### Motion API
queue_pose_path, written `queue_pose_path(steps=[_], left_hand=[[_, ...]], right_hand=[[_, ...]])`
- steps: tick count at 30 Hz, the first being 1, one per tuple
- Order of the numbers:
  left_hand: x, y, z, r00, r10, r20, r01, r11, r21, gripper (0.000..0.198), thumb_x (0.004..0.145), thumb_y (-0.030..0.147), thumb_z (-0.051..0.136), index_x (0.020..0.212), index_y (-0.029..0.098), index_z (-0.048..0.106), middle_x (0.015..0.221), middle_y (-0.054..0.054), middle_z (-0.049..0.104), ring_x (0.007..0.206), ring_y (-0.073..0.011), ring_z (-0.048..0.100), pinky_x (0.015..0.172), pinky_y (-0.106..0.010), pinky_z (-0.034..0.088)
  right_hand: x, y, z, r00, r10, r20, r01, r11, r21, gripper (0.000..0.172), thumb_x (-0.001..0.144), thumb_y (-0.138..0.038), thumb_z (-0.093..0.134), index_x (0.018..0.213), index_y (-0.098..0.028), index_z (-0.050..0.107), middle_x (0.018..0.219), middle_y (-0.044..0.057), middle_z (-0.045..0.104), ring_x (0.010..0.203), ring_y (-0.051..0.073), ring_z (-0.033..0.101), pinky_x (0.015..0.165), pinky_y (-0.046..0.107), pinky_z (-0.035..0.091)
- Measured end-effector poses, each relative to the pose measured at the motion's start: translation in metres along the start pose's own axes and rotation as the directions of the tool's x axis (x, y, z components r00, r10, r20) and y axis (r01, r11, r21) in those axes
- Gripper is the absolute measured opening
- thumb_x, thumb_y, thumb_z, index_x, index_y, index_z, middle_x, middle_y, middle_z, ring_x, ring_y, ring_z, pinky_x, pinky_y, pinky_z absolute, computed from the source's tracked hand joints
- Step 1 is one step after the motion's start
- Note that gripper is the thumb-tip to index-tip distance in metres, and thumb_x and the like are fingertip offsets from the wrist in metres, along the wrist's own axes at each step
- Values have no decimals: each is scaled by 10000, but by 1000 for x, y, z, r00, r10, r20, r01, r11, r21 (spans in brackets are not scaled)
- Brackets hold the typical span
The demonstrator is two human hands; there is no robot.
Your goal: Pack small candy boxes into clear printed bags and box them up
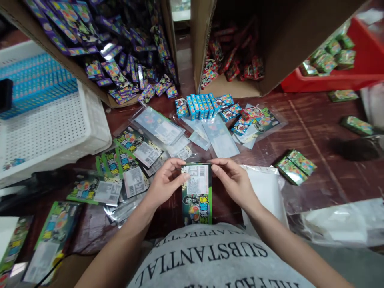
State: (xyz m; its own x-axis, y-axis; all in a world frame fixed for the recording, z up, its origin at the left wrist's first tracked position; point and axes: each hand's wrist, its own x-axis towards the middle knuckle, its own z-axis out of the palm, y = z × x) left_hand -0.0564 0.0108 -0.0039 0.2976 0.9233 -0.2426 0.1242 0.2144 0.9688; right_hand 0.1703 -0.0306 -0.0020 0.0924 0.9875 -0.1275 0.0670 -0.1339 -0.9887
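Observation:
A green and black printed packet with a white barcode label lies upside down in front of my body at the table's near edge. My left hand pinches its far left corner between thumb and fingers. At the far right corner, the thumb and fingers of my right hand close on the same packet. Just beyond it are flat clear bags and a row of small blue boxes. Several similar packets overlap to the left of my left hand.
Two cardboard cartons stand at the back, one with purple boxes, the other with red boxes. A white basket is at left, a red bin at back right. Green boxes and white bags lie at right.

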Motion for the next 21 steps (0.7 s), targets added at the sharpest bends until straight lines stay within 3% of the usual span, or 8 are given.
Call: queue_pose_path(steps=[3,6,8,11,14,16,21], left_hand=[[3,2,1,998,55,-28,-55,998,2,200,918,398,671,1006,219,663,1059,-54,705,990,-198,664,862,-321,535],[7,2,6,993,80,-88,-85,995,-52,146,898,344,705,932,208,664,1165,-67,716,1117,-216,651,982,-353,502],[10,3,8,990,66,-127,-80,991,-109,161,872,301,742,980,221,653,1081,-41,740,1047,-190,669,959,-332,506],[12,8,9,993,36,-109,-48,993,-108,256,866,302,753,1097,237,665,1021,-23,748,964,-168,672,893,-298,514],[12,20,9,999,29,-46,-29,1000,-1,172,888,363,715,954,205,735,1000,-40,750,945,-177,668,886,-306,515],[12,29,10,999,25,-24,-24,999,45,166,863,361,729,862,195,738,959,-40,750,914,-179,667,865,-315,520],[16,43,13,999,-34,-22,35,998,55,128,826,314,751,837,189,723,820,-7,724,773,-139,639,764,-279,507]], right_hand=[[4,-5,2,997,-39,71,39,999,10,230,905,-433,707,1075,-279,698,1043,33,736,940,203,694,860,405,598],[8,-4,0,984,-139,108,140,990,-4,170,921,-384,699,1045,-266,699,1127,46,711,1061,197,676,957,404,562],[9,-2,-2,978,-179,104,180,984,3,177,939,-351,680,1098,-273,683,1176,51,702,1128,195,660,1018,417,532],[11,-5,-7,975,-179,129,180,984,9,295,941,-352,680,1231,-303,649,1144,42,724,1078,191,684,1001,430,544],[16,-15,-13,963,-174,208,185,982,-38,194,908,-376,722,1078,-285,739,1087,39,746,1029,199,697,972,420,548],[20,-22,-16,965,-121,232,135,990,-46,157,882,-398,746,937,-252,760,1000,40,755,947,196,702,899,393,561],[28,-34,-16,963,137,234,-141,990,1,242,819,-432,787,861,-200,729,836,15,737,738,149,653,721,308,536]])
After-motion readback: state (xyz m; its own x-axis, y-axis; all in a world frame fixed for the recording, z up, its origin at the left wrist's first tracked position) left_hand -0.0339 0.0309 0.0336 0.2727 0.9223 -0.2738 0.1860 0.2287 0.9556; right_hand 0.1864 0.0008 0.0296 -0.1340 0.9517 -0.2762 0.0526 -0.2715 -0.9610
